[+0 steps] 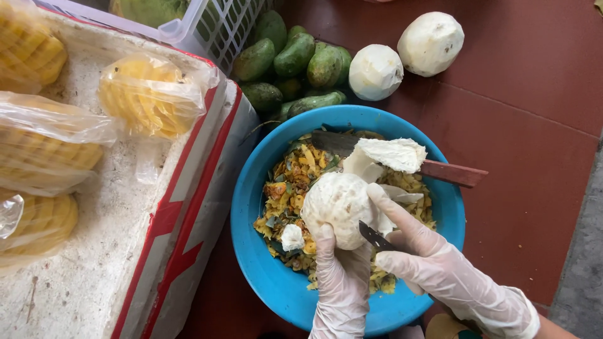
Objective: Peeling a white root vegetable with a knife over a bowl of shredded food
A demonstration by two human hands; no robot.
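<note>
Where the lower centre of the frame meets the viewer, two hands in thin, wrinkled, translucent gloves work over a round blue plastic basin (264, 276). The left hand (342, 276) cups the underside of a pale, pith-covered round fruit (339, 207), fingers pressed up against its matt, spongy surface. The right hand (427, 257) is curled around a small dark-bladed knife (375, 237), whose tip lies against the fruit's right side; the forefinger is stretched along the fruit. A thick flap of white rind (392, 156), soft and foam-like, hangs off the fruit's upper right.

The fruit sits just above the middle of the basin, over a ragged heap of yellow and green peelings (286, 188), fibrous and chopped. A larger knife with a brownish wooden handle (452, 172) lies across the basin's upper rim, its blade partly buried under the rind.

At left, a white foam box (94, 263) with red tape stripes carries peeled yellow pineapples in clear crinkled bags (151, 94).

Beyond the basin, at upper centre, lie smooth green mangoes (295, 59) and two white, peeled, rounded fruits (402, 56) on a dark red tiled floor (534, 94). A white plastic lattice basket (220, 25) stands at the top edge.
</note>
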